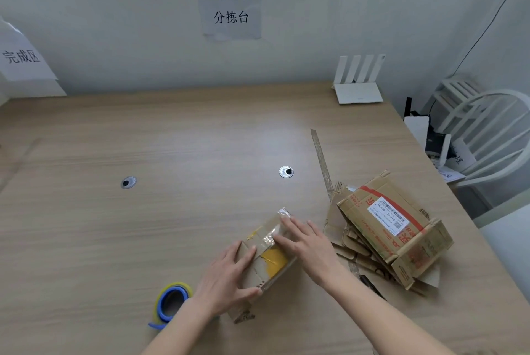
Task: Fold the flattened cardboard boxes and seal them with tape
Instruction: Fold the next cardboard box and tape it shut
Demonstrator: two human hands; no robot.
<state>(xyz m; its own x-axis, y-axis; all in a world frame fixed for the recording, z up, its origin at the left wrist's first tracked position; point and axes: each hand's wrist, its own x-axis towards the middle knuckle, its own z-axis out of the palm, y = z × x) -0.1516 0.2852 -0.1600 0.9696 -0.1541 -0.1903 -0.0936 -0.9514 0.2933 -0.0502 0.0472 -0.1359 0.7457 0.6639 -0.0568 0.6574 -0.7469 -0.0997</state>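
Two bare hands work near the near edge of a wide wooden table [143,139], which gives flat support for pressing tape down. Against the far wall, paper signs [231,16] appear to label the station, and a white router [358,88] stands at the far right corner, well apart from the work.

To the right lies a pile of flattened cardboard boxes [393,228], the top one bearing a white shipping label [389,215]; the pile probably sits there as stock within easy reach of the right arm. A loose narrow strip [322,162], perhaps cardboard, runs away from the pile toward the far side.

Between the hands sits the small folded box [272,263], already squared up, with a shiny band of clear tape [269,235] across its top and a yellow patch showing beneath. The left hand [229,274] lies on the box's near left end, fingers slightly apart and flat, thumb at the side, seemingly bracing it so it cannot slide. The right hand [309,243] rests palm-down on the far right part, fingers extended and close together on the tape, likely smoothing it onto the seam.

Just beside the left wrist lies the tape roll [172,301], blue and yellow, set down close for the next strip.
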